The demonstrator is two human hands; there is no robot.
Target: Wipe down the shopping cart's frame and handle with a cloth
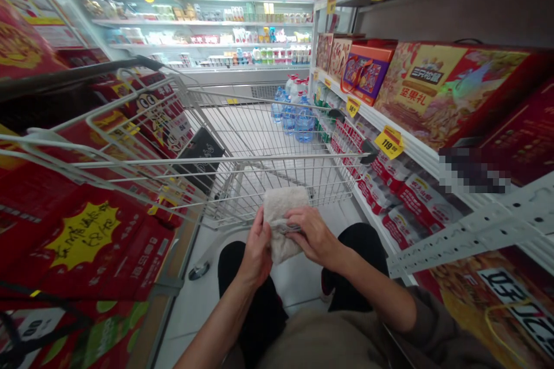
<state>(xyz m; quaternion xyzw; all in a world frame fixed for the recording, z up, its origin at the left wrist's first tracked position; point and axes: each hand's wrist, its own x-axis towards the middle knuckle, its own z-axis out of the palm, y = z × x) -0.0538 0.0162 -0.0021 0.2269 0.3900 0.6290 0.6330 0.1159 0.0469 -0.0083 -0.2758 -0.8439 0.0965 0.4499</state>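
A folded whitish cloth (285, 204) is held between both hands, low in the centre of the head view, in front of a wire shopping cart (277, 155). My left hand (258, 248) grips the cloth's left edge, thumb along its side. On its right part lies my right hand (314, 235), fingers bent and pinching a greyish fold or strip of the cloth near its middle. The palm sides of both hands are hidden. Beneath the hands, my knees in black trousers are spread apart.
Red boxes (108, 242) are stacked at the left. On the right, shelves (407, 155) hold gift boxes (450, 86) and red-wrapped bottle packs (424, 202). Large water bottles (304, 121) stand on the floor beyond the cart, before a lit refrigerated display (199, 23). A dark box (201, 158) is near the cart's left side.
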